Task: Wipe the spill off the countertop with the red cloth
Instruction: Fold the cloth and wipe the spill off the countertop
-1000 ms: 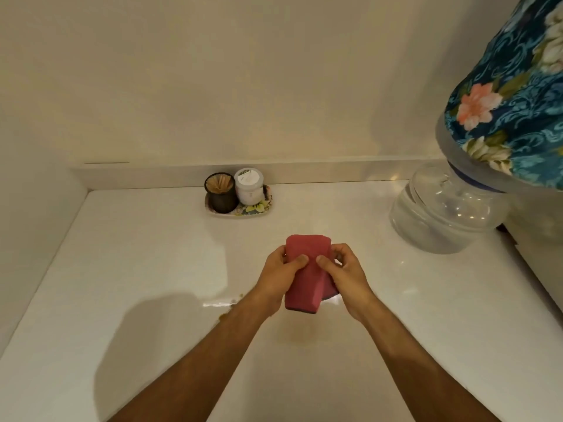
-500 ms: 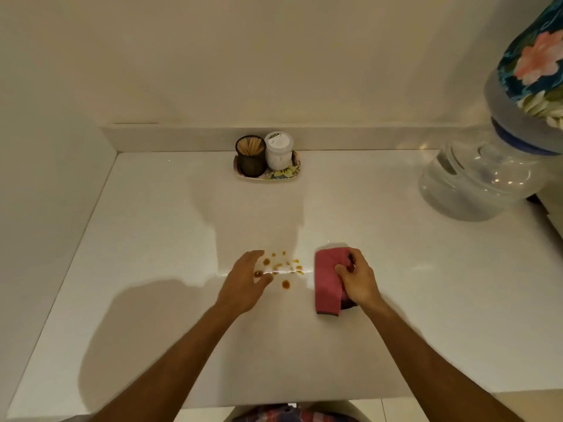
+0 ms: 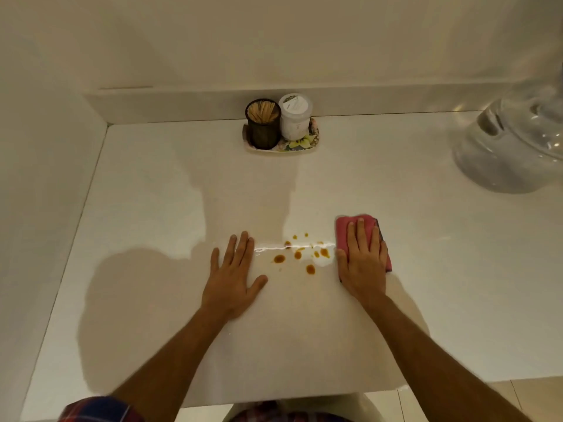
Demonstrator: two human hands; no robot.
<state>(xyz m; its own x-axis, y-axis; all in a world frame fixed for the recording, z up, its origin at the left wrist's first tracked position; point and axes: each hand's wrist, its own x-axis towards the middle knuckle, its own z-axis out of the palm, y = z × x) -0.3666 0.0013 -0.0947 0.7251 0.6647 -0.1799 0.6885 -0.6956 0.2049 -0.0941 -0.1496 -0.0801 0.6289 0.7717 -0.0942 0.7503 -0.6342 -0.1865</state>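
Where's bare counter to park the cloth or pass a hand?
Free: the left stretch between the side wall and the left hand, and the wide band between the floral tray and the spill. Also right of the red cloth, before the clear water bottle. Crowded: between the hands, where the brown drops sit, right hand flat on the cloth.

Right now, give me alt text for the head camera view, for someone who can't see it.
A person's right hand presses a red cloth flat on a white countertop, just right of brown spill drops; the left hand lies flat on the other side. A small tray holding two containers sits by the back wall.
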